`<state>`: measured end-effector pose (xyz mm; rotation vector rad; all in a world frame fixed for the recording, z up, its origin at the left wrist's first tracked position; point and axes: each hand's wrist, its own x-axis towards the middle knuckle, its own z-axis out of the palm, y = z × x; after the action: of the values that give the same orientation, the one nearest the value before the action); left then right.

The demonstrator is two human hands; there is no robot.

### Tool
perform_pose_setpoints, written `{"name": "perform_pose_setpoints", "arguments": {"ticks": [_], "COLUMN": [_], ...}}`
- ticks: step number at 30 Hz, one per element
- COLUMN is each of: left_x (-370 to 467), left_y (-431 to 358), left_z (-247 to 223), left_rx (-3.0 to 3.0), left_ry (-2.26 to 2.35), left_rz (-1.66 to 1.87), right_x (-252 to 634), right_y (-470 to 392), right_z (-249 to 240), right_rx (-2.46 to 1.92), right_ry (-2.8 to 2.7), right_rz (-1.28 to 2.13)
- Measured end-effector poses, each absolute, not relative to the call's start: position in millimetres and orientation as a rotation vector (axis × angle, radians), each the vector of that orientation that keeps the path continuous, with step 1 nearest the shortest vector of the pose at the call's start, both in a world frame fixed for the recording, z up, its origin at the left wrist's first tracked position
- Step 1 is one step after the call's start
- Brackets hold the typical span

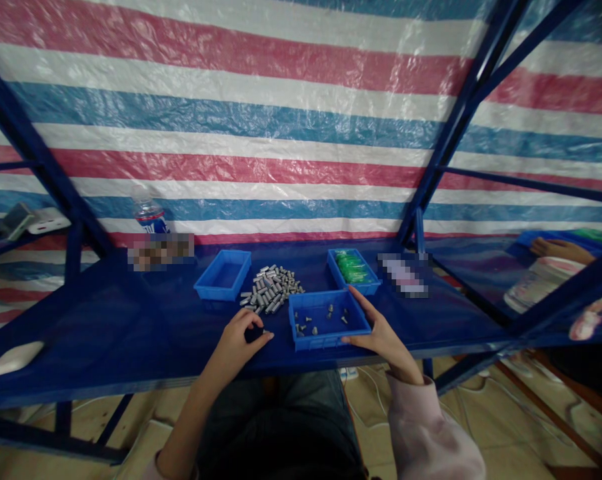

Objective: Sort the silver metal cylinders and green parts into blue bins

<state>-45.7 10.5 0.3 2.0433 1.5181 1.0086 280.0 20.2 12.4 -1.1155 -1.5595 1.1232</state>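
My right hand (378, 333) grips the right end of a blue plastic tray (305, 342), thumb at the near side and fingers at the far corner. Several small screws (315, 330) lie scattered inside that tray. Left of it, just above the table, my left hand (241, 339) has its fingers curled toward the thumb. Something tiny and pale shows by the thumb tip, too small to name. Beyond the left hand is a loose pile of silver metal cylinders (273, 288), close to the tray's left side.
Another blue tray (224, 292) stands left of the pile. Behind the near tray, a third tray (373, 288) holds green packets (351, 267). A bottle (151, 217) and a white mouse-shaped object (15, 359) are at left. Blue frame posts (443, 147) flank the table; another person's hand (563, 250) is at right.
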Motion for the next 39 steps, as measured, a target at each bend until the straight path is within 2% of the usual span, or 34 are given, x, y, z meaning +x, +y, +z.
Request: {"name": "perform_pose_setpoints", "arguments": {"ticks": [23,33,39], "left_x": [-41.5,-26.4,6.0], "left_y": [10.6,6.8,8.3], "left_z": [-3.3,17.1,36.6], "left_rx": [2.173,2.052,2.209], "left_ry": [1.683,1.496,1.328], "left_rz": [1.102,1.483,1.334], "right_x": [280.2,281.5,282.0], "right_y": [23.6,24.4,24.5], "right_z": [8.2,6.4,6.1], "right_rx": [-1.107,-1.096,-1.1], "right_ry": [-1.556,-1.573,-1.591], "right_rz": [1.113,1.095,1.063]}}
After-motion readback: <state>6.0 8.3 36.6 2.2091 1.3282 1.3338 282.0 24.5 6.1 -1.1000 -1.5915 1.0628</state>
